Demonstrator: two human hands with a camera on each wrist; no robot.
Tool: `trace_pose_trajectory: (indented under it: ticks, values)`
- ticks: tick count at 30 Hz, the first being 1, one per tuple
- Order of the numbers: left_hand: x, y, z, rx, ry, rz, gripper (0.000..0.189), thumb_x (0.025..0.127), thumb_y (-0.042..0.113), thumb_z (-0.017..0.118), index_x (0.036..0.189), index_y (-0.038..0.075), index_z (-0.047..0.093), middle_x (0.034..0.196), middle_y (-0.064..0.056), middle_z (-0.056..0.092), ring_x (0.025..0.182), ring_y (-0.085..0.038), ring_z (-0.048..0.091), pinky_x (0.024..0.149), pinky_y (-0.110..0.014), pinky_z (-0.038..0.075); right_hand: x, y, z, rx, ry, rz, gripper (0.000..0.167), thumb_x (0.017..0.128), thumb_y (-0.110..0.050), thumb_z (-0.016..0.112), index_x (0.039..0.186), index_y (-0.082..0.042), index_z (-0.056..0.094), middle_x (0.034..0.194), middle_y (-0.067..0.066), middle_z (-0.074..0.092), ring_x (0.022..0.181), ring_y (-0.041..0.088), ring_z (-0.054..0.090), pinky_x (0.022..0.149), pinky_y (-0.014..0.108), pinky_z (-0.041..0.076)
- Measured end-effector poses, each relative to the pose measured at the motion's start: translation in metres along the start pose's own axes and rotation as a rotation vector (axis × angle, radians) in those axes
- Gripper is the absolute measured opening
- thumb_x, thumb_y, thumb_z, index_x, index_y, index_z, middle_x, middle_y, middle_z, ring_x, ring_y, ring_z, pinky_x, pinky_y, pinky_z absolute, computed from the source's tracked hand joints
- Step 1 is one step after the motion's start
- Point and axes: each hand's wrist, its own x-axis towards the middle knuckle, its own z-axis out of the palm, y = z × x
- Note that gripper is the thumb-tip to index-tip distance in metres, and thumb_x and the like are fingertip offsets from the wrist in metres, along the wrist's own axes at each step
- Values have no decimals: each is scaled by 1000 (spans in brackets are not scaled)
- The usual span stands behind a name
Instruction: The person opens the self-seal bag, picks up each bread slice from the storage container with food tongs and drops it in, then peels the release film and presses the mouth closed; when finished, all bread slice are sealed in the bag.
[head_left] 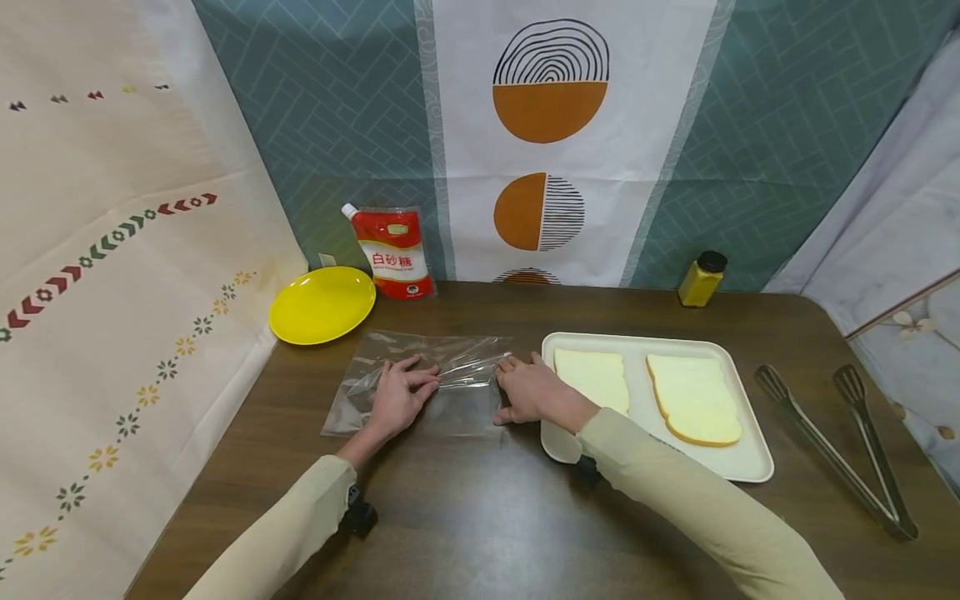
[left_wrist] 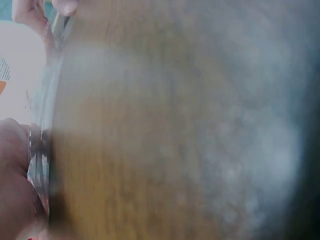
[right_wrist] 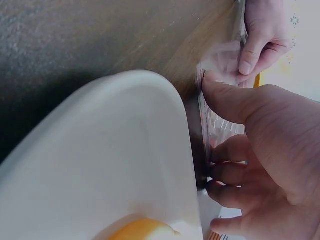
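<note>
A clear plastic bag (head_left: 457, 412) lies flat on the table, with creases running between the two hands. My left hand (head_left: 399, 398) is on the bag's middle-left part; thumb and index fingertip meet on a crease and pinch the film. At the bag's right end, my right hand (head_left: 528, 390) presses down with thumb and fingers spread apart. In the right wrist view the thumb (right_wrist: 227, 97) and fingertips touch the bag's edge (right_wrist: 204, 112), close beside the tray. The left wrist view is mostly blurred table, with part of a hand (left_wrist: 15, 170) at its left edge.
Right of the bag, a white tray (head_left: 637, 442) holds two bread slices (head_left: 693, 396). Metal tongs (head_left: 832, 458) lie farther right. Along the back are a yellow plate (head_left: 322, 306), a red-and-white sugar pouch (head_left: 393, 254) and a yellow bottle with black cap (head_left: 701, 281).
</note>
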Motion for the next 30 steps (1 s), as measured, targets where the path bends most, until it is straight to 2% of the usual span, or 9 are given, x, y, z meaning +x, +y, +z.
trace_pose_trajectory:
  ticks: [4,9,13,17,23,27,30]
  values:
    - [-1,0,1,-32,56,1,11,83,1,79,93,1,80,103,-11,75,118,-42,59,105,-76,16,-1,-1,0,8,-1,-1,80,86,-58,72,139,-1,56,149,19,46,141,34,38,109,62,31]
    - [-1,0,-1,-89,97,-39,9,84,0,79,93,2,80,100,-9,76,115,-37,63,108,-71,20,0,-1,-1,-7,1,-5,82,86,-57,72,140,1,54,150,19,45,140,33,39,109,60,33]
    - [2,2,-5,-137,105,-56,7,84,-1,78,91,1,80,99,-9,76,113,-35,64,107,-60,34,0,0,-1,-34,3,-23,83,86,-58,72,140,2,53,149,19,46,139,33,41,108,56,35]
    - [5,4,-11,-164,106,-67,6,86,0,77,90,3,80,99,-9,76,113,-32,65,99,-50,46,1,2,-2,-24,10,-84,80,87,-53,73,142,2,52,150,20,45,139,34,40,109,54,36]
    - [7,7,-14,-170,106,-67,7,86,-2,77,90,2,80,100,-10,75,112,-31,66,97,-47,48,1,5,-1,14,11,-158,78,87,-46,75,144,1,50,150,24,42,139,37,40,110,50,36]
    - [8,11,-18,-202,130,-54,7,86,-4,76,92,-2,78,104,-14,74,114,-35,64,100,-48,45,2,5,0,29,4,-154,84,85,-53,74,145,0,48,152,24,40,140,36,38,110,50,35]
    - [10,16,-23,-221,157,-22,8,85,-5,76,93,-3,78,106,-16,74,116,-37,63,101,-48,45,2,5,1,23,-1,-146,89,84,-58,73,147,-1,47,153,23,40,141,36,37,110,51,36]
